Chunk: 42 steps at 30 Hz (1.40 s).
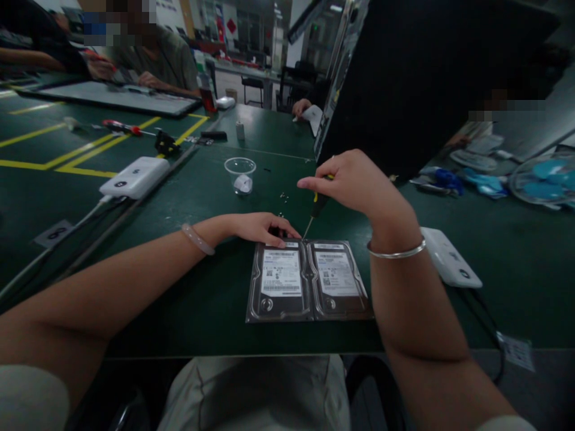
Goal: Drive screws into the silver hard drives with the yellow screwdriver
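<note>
Two hard drives lie side by side near the table's front edge, a left hard drive [280, 278] and a right hard drive [340, 281], labels up. My left hand [265, 228] grips the far edge of the left one, thumb on its top and fingers along the edge. A yellow-and-black screwdriver [318, 205] is in my right hand [353, 179], fingers closed round its handle. Its shaft slants down to the far edge where the drives meet; I cannot make out the screw under the tip. Several small screws [282, 196] lie loose beyond the drives.
A clear plastic cup [240, 176] holds something white. White power strips stand left [135, 177] and right [451, 257], with cables. A large black panel [417, 84] rises at the right back. Blue fans [545, 178] lie far right. Across the table, a person [155, 60] works beside a flat panel [121, 96].
</note>
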### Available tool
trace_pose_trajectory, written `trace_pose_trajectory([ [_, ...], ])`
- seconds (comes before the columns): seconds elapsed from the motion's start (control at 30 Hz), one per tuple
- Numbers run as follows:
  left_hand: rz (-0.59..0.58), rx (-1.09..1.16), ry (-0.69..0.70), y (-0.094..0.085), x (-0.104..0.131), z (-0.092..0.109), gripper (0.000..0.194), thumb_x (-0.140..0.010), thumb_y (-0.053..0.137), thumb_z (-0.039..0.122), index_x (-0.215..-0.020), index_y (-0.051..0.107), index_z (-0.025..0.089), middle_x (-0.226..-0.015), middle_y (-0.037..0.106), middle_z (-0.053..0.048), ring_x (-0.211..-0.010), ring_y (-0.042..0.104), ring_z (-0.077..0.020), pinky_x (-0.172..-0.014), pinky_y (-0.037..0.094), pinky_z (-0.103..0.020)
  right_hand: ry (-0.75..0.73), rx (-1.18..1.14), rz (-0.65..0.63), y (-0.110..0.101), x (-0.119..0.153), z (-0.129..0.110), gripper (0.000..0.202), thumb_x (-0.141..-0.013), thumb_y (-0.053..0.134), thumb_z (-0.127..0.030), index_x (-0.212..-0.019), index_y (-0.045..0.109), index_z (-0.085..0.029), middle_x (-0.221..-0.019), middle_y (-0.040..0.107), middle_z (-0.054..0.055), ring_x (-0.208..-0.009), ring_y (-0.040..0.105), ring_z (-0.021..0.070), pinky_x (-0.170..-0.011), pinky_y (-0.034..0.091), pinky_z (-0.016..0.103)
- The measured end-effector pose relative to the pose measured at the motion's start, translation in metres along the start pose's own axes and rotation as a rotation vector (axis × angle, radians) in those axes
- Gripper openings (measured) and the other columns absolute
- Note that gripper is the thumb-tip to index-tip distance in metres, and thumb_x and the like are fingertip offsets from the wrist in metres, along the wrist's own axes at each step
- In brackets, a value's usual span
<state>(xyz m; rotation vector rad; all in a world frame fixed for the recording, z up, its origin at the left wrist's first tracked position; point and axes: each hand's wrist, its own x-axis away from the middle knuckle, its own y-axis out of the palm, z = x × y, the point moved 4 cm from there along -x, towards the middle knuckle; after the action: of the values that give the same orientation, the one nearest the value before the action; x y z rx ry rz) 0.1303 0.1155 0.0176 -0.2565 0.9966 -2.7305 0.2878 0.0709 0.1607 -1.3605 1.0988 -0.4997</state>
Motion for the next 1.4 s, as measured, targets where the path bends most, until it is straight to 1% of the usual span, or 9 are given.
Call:
trace_pose_trajectory([
  [0.17, -0.004, 0.031, 0.000, 0.001, 0.000, 0.000, 0.049, -0.089, 0.064, 0.042, -0.135, 0.061, 0.025, -0.120, 0.067, -0.005, -0.101, 0.060, -0.0180, -0.089, 0.045, -0.029, 0.036, 0.059, -0.027, 0.003, 0.002, -0.008, 0.060, -0.093, 0.043, -0.066, -0.073, 0.071, -0.017, -0.069, 0.062, 0.007, -0.069, 0.053, 0.0182, -0.072, 0.041, 0.038],
  [0.3, -0.004, 0.029, -0.007, 0.000, 0.001, 0.002, 0.048, -0.090, 0.064, 0.042, -0.135, 0.061, 0.026, -0.122, 0.066, -0.005, -0.103, 0.060, -0.0179, -0.090, 0.045, -0.028, 0.055, 0.009, -0.151, -0.003, 0.009, -0.007, 0.031, -0.091, 0.052, -0.037, -0.101, 0.075, -0.018, -0.106, 0.074, 0.011, -0.091, 0.064, 0.0255, -0.082, 0.046, 0.041],
  [0.37, -0.009, 0.024, -0.007, 0.000, 0.001, 0.003, 0.048, -0.090, 0.064, 0.042, -0.135, 0.060, 0.026, -0.122, 0.066, -0.005, -0.103, 0.060, -0.0178, -0.091, 0.045, -0.028, 0.016, -0.100, -0.231, -0.005, 0.011, -0.009, 0.033, -0.085, 0.055, -0.023, -0.112, 0.073, -0.019, -0.115, 0.073, 0.009, -0.100, 0.065, 0.0243, -0.089, 0.047, 0.038],
  [0.5, -0.005, 0.013, -0.012, 0.000, 0.001, 0.004, 0.049, -0.090, 0.064, 0.041, -0.135, 0.060, 0.022, -0.123, 0.066, -0.006, -0.103, 0.060, -0.0183, -0.091, 0.046, -0.029, -0.003, -0.248, -0.303, -0.009, 0.013, -0.014, 0.039, -0.088, 0.056, -0.021, -0.125, 0.069, -0.018, -0.113, 0.075, 0.006, -0.098, 0.067, 0.0198, -0.088, 0.049, 0.033],
  [0.67, -0.008, 0.030, -0.006, 0.000, 0.001, 0.003, 0.048, -0.089, 0.065, 0.040, -0.135, 0.060, 0.024, -0.123, 0.066, -0.005, -0.102, 0.061, -0.0175, -0.090, 0.046, -0.027, 0.035, -0.182, -0.233, -0.011, 0.010, -0.015, 0.025, -0.087, 0.066, -0.037, -0.099, 0.080, -0.018, -0.075, 0.072, -0.001, -0.063, 0.057, 0.0114, -0.064, 0.041, 0.030],
  [0.8, -0.012, 0.021, -0.020, 0.000, 0.002, 0.004, 0.049, -0.090, 0.064, 0.040, -0.136, 0.060, 0.024, -0.123, 0.065, -0.005, -0.103, 0.060, -0.0183, -0.091, 0.046, -0.029, 0.111, -0.058, -0.128, -0.009, 0.008, -0.008, 0.038, -0.084, 0.068, -0.051, -0.068, 0.076, -0.018, -0.047, 0.047, -0.004, -0.046, 0.036, 0.0074, -0.056, 0.028, 0.032],
  [1.07, -0.008, 0.023, -0.009, 0.000, 0.001, 0.003, 0.050, -0.089, 0.065, 0.042, -0.135, 0.060, 0.024, -0.123, 0.065, -0.006, -0.103, 0.060, -0.0184, -0.091, 0.045, -0.029, 0.176, 0.131, -0.064, -0.011, 0.005, -0.004, 0.058, -0.085, 0.063, -0.060, -0.046, 0.055, -0.018, -0.049, 0.036, -0.003, -0.052, 0.030, 0.0081, -0.063, 0.031, 0.033],
  [1.23, -0.002, 0.018, -0.013, 0.001, 0.001, 0.003, 0.050, -0.089, 0.064, 0.042, -0.135, 0.060, 0.023, -0.120, 0.065, -0.006, -0.102, 0.061, -0.0178, -0.090, 0.046, -0.028, 0.120, 0.097, -0.160, -0.011, 0.008, -0.005, 0.042, -0.088, 0.061, -0.056, -0.086, 0.079, -0.017, -0.066, 0.061, 0.001, -0.064, 0.053, 0.0132, -0.067, 0.038, 0.031],
  [1.4, 0.003, 0.017, 0.012, 0.000, 0.000, 0.002, 0.049, -0.089, 0.064, 0.041, -0.135, 0.061, 0.023, -0.121, 0.065, -0.006, -0.101, 0.061, -0.0176, -0.089, 0.046, -0.028, 0.065, 0.065, -0.158, -0.017, 0.014, 0.002, 0.044, -0.083, 0.069, -0.029, -0.126, 0.067, -0.020, -0.100, 0.075, 0.004, -0.089, 0.067, 0.0201, -0.080, 0.047, 0.033],
])
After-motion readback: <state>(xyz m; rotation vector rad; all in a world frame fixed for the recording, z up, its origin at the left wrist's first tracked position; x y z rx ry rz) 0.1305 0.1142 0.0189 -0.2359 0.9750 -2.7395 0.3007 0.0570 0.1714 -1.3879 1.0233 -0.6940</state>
